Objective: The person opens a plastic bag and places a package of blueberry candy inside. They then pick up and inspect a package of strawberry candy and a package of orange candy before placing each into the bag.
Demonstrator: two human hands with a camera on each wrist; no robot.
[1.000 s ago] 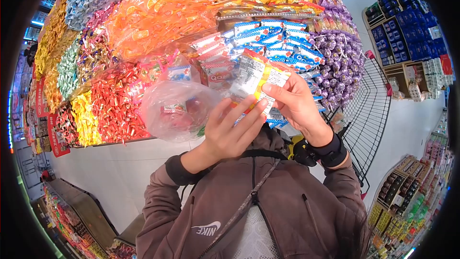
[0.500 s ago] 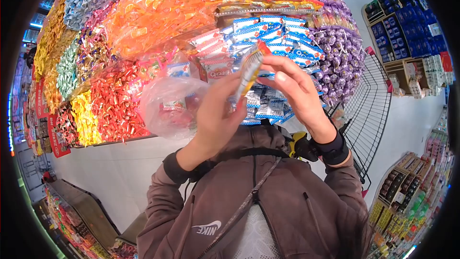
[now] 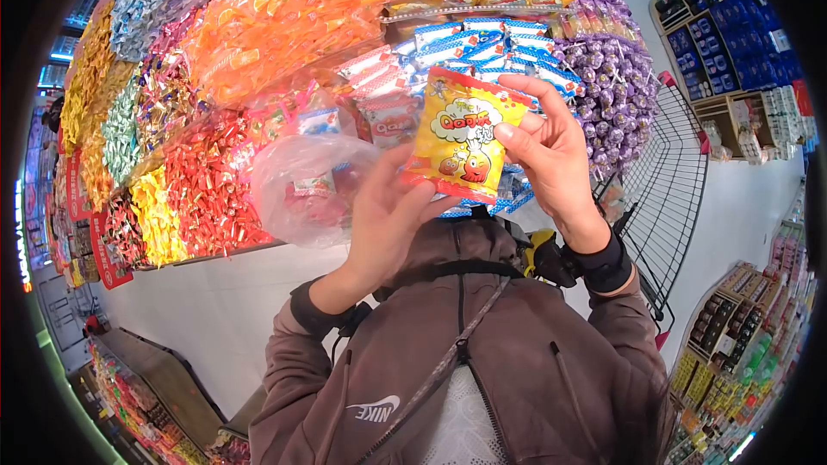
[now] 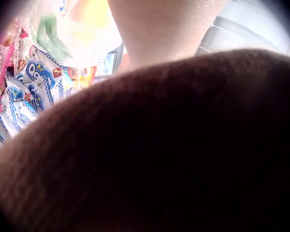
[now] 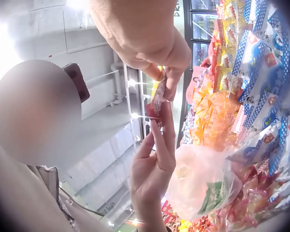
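A yellow-and-red snack packet [image 3: 457, 151] is held up in the head view, its printed front with cartoon figures facing the camera. My right hand [image 3: 556, 151] pinches its right side, thumb in front and fingers behind. At its lower left corner, my left hand [image 3: 379, 220] pinches the edge between thumb and fingers. The right wrist view shows the packet [image 5: 158, 94] edge-on between both hands. Beside the left hand, a clear plastic bag [image 3: 280, 185] with a few packets inside rests on the candy. In the left wrist view, a dark sleeve [image 4: 150, 154] hides most of the work.
Blue-and-white packets [image 3: 538, 69] lie behind the held one, with orange-wrapped candy [image 3: 276, 30] and red-wrapped candy [image 3: 202, 185] to the left. Purple-wrapped candies [image 3: 616, 103] fill the right side. A wire shopping cart [image 3: 668, 207] stands at the right, by shelves [image 3: 732, 52].
The packet has turned over, from its pale printed back, through edge-on, to its yellow front. Both hands have shifted their grip along its edges.
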